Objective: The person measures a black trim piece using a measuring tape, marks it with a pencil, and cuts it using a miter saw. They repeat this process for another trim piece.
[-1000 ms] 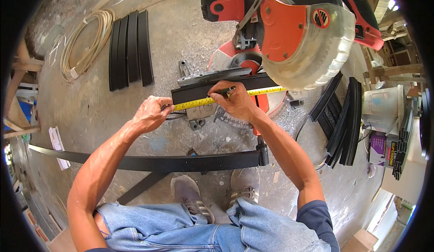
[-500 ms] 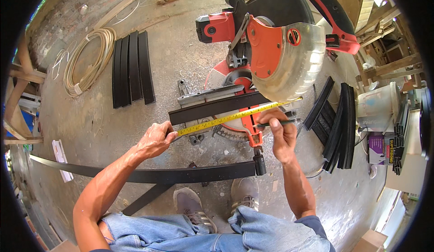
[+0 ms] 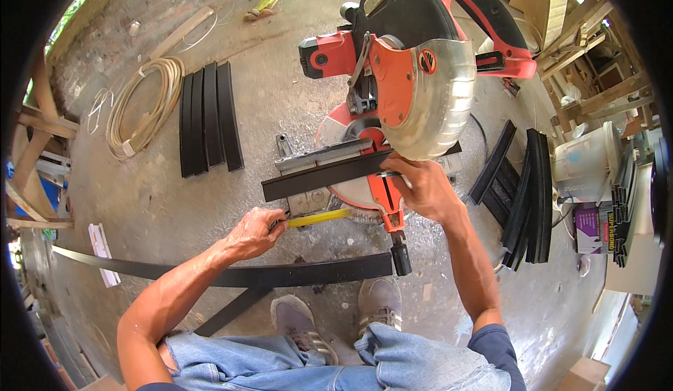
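Observation:
My left hand (image 3: 256, 231) is closed round the case end of a tape measure, most of which the fingers hide. Its yellow blade (image 3: 319, 218) sticks out to the right, in front of a black strip (image 3: 319, 180). That strip lies across the base of a red and black miter saw (image 3: 394, 83), against the metal fence. My right hand (image 3: 424, 184) is at the strip below the clear blade guard (image 3: 438, 104), fingers bent round a slim dark pencil (image 3: 387, 174). Its tip is near the strip's front edge; I cannot tell whether it touches.
Several black strips (image 3: 210, 118) lie at the far left beside a coiled tan hose (image 3: 144, 107). More black pieces (image 3: 533, 195) are stacked at the right, near a white bucket (image 3: 585, 163). A long black strip (image 3: 301, 273) crosses the floor before my shoes (image 3: 301, 324).
The yellow blade, stretched along the strip before, is now much shorter and off its far end. My right hand has moved left and up onto the strip. My left hand has dropped slightly.

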A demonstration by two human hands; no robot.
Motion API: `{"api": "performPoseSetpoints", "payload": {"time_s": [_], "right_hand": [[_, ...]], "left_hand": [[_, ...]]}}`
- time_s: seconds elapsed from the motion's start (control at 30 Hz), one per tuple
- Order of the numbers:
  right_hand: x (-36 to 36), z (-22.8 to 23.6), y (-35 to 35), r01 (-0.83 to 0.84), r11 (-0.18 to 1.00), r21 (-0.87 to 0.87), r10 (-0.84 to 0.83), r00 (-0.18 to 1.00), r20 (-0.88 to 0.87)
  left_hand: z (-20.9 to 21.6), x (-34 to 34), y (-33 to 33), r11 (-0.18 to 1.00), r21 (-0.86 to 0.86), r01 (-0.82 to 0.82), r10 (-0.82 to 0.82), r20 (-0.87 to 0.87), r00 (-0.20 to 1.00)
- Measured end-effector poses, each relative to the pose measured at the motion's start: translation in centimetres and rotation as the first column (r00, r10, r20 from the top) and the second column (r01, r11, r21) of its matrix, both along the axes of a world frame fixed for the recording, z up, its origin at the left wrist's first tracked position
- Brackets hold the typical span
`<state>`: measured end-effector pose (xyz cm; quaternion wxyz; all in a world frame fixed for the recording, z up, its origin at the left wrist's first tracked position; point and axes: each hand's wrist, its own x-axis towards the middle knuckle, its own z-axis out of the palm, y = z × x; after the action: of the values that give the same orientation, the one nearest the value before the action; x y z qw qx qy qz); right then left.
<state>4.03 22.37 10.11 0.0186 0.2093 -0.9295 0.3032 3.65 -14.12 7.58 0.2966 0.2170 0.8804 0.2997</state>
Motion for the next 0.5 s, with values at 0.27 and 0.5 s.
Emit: {"api": "performPoseSetpoints", "payload": {"time_s": [0.27,0.5], "right_hand": [[-2.0,-5.0,-3.3,-0.073,0.932,0.355,0.088,0.996,-0.025],[-2.9,-5.6,-3.8,-0.074,0.903,0.424,0.074,0.997,0.017]], "left_hand": [[-2.7,0.2,-5.4,0.997,-0.064,-0.038,0.040,0.034,0.999],[-5.9,1.0,-8.5,0.938,-0.338,0.082,-0.125,-0.110,0.986]]}}
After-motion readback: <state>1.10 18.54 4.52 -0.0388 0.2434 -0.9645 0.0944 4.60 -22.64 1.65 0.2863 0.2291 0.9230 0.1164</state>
